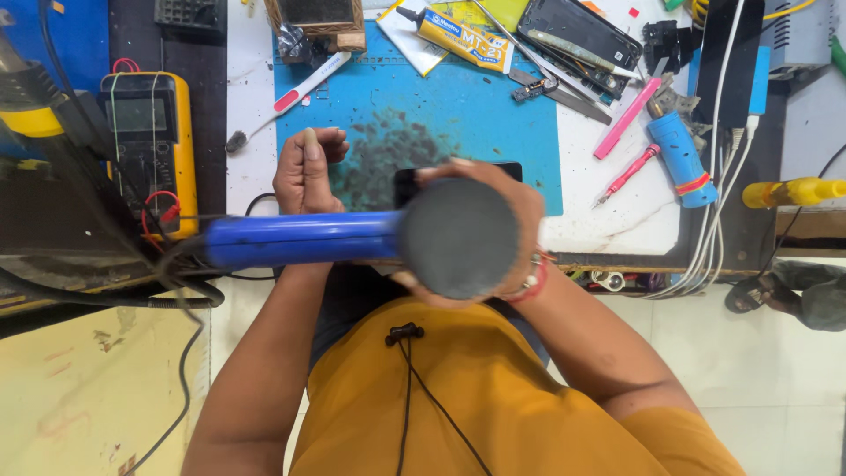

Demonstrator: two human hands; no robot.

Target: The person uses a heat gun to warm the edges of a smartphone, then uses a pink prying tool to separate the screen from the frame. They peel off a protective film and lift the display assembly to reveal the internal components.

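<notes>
The right hand (493, 207) grips a blue hot-air gun (352, 238), fingers wrapped around the body just behind its round grey rear cap, which faces the camera and blocks most of the view beneath. The gun lies crosswise over the near edge of the blue work mat (467, 115), its blue handle running out past the mat's left side toward a black cable. Under the cap, on the mat's near edge, a dark phone (410, 181) shows only as a thin black strip — the rest is hidden by the gun and the hand. The left hand (304, 172) is loosely curled, thumb up, resting at the mat's near-left corner just beside the phone; whether it holds anything cannot be told. The middle of the mat is smeared with dark residue. At the mat's far edge lie a yellow glue tube (463, 40) and an opened phone frame (577, 40), with tweezers beside them. Right of the mat are a pink tool (627, 117), a red screwdriver (627, 174) and a blue cylinder (683, 159). Well left of the mat stands a yellow multimeter (150, 145) — a white-and-red brush (286, 97) lies between the two.
</notes>
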